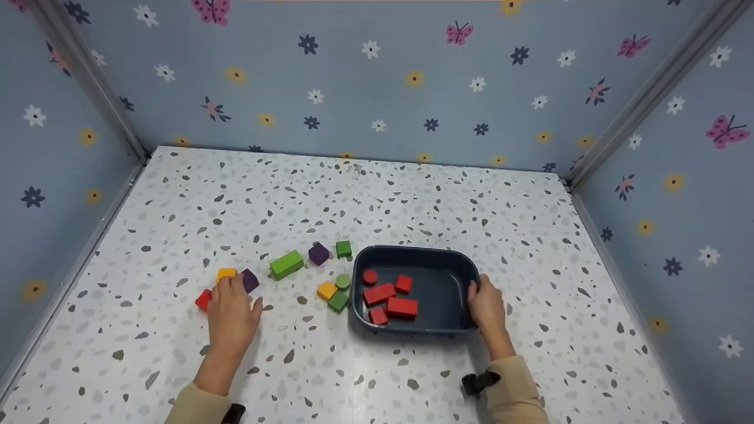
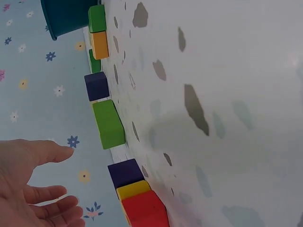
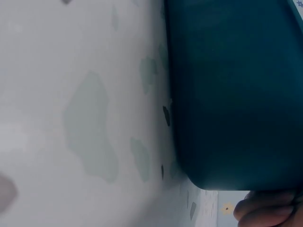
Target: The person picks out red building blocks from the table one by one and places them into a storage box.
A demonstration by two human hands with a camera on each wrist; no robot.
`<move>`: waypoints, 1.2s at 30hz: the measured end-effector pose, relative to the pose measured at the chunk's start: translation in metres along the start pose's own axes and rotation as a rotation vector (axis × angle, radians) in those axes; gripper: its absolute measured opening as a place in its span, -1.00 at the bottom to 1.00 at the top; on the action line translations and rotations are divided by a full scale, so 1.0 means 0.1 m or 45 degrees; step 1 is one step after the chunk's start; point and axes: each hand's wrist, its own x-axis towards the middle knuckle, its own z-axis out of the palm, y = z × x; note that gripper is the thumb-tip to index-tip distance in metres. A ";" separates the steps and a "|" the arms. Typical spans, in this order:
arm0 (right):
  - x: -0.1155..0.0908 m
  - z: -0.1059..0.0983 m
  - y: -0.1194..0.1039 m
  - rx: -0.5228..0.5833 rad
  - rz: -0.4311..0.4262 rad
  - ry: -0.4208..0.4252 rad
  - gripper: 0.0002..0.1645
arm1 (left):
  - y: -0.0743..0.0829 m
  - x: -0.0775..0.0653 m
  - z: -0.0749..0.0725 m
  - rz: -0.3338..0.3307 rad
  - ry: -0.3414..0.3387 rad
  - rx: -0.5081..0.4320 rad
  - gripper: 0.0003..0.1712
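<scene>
My left hand (image 1: 231, 312) hovers over a small group of blocks at the left, thumb apart from the loosely bent fingers, nothing held. Around its fingertips are a red block (image 1: 204, 300), a yellow block (image 1: 226, 274) and a purple block (image 1: 250, 281). The left wrist view shows the red block (image 2: 146, 211) in front of the yellow and purple ones, with the hand (image 2: 45, 189) beside them. At the right, my right hand (image 1: 488, 303) grips the right rim of a dark blue tub (image 1: 442, 288). Several red blocks (image 1: 402, 307) lie inside the tub's left half.
Between the left hand and the tub lie a long green block (image 1: 287, 265), another purple block (image 1: 318, 254) and a small green cube (image 1: 343, 248). A yellow block (image 1: 327, 290), a green disc (image 1: 342, 281) and a green block (image 1: 338, 302) sit close by the tub's left wall. Patterned panels (image 1: 365, 76) border the speckled table (image 1: 283, 365).
</scene>
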 end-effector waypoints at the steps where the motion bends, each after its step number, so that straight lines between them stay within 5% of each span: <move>1: 0.00 0.00 0.00 -0.001 0.000 0.002 -0.81 | -0.03 0.00 0.00 -0.003 0.008 0.001 -0.37; 7: -0.01 0.00 0.01 0.009 -0.043 0.006 -0.82 | -0.22 0.01 -0.05 -0.056 -0.023 -0.008 -0.27; 16: 0.02 0.01 0.01 -0.006 -0.015 -0.005 -0.82 | -0.45 0.06 -0.08 -0.197 -0.281 -0.007 -0.02; 24: 0.02 0.00 0.00 0.008 -0.004 -0.010 -0.82 | -0.60 0.10 -0.04 -0.315 -0.404 -0.043 0.04; 31: 0.01 0.00 0.00 0.002 -0.004 -0.006 -0.82 | -0.64 0.12 -0.01 -0.379 -0.445 -0.088 0.00; 36: 0.00 0.00 0.00 0.015 -0.017 0.018 -0.82 | -0.67 0.11 -0.01 -0.350 -0.423 -0.128 -0.08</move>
